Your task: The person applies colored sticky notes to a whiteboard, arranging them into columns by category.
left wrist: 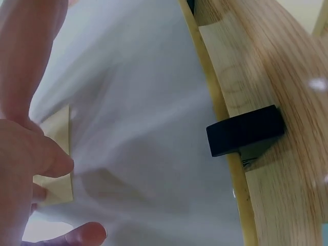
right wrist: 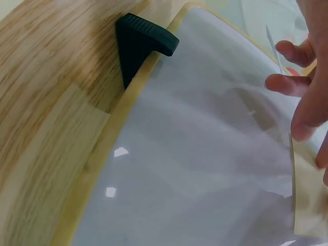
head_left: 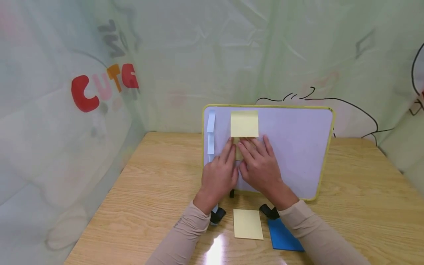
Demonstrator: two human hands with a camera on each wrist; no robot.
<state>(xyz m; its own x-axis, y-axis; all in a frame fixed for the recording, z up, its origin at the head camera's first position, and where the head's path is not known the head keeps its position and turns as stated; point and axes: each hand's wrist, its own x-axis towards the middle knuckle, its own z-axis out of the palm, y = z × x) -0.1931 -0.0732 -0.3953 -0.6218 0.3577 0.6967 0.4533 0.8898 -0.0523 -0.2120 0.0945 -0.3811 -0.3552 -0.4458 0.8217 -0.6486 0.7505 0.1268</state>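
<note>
A whiteboard [head_left: 294, 154] with a yellow frame stands tilted back on the table. Near its top a pale yellow sticky note [head_left: 244, 124] is stuck. Just below, a second yellow sticky note [head_left: 238, 154] lies on the board, mostly covered by fingers; its lower edge shows in the left wrist view as a yellow sticky note [left wrist: 62, 136]. My left hand [head_left: 218, 175] rests on its left side with extended fingers. From the right, my right hand [head_left: 263, 165] presses it with fingers spread nearly straight. Neither hand grips anything.
Pale blue paper strips [head_left: 211, 122] run down the board's left side. Black stand feet [head_left: 217, 215] hold the board's lower edge. On the wooden table [head_left: 159, 184], a yellow note pad [head_left: 247, 224] lies in front, with a blue pad [head_left: 284, 237] partly under the right forearm.
</note>
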